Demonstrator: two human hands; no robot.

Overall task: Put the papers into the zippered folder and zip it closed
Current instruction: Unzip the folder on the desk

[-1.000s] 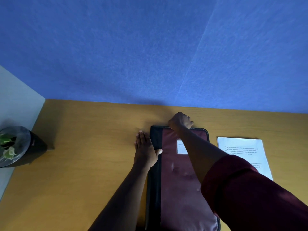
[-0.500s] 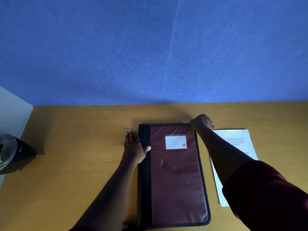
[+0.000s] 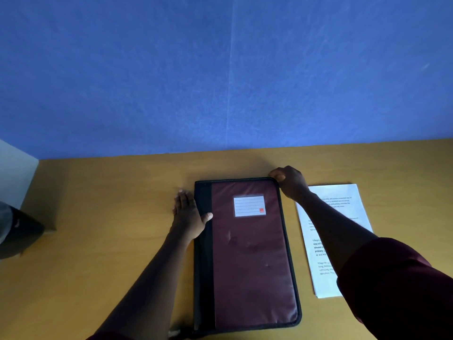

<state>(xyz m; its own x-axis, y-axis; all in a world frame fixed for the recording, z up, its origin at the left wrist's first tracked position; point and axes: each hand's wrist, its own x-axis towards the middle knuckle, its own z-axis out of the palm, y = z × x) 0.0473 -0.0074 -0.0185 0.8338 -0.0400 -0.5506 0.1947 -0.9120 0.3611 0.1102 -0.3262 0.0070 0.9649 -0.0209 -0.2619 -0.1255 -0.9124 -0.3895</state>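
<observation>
**Folder closed on the desk, papers beside it**

The zippered folder (image 3: 252, 253) lies flat and closed on the wooden desk (image 3: 98, 241), its maroon cover up and its black spine on the left. A white label (image 3: 249, 206) with a small red mark sits near the top of the cover.

The left hand (image 3: 188, 215) lies flat against the spine edge, fingers straight on the desk and the thumb resting on the black strip; it grips nothing.

The right hand (image 3: 289, 181) is at the folder's far right corner with its fingers curled, thumb and fingertips pinched together at the corner's edge. Whether a zipper pull is between them cannot be told.

The papers (image 3: 343, 200), a thin printed stack, lie on the desk just right of the folder, partly hidden under the right forearm and its dark red sleeve (image 3: 402, 285).

A dark object (image 3: 19, 231) sits at the desk's left edge, cut off by the frame. A blue wall (image 3: 220, 69) rises behind the desk.
</observation>
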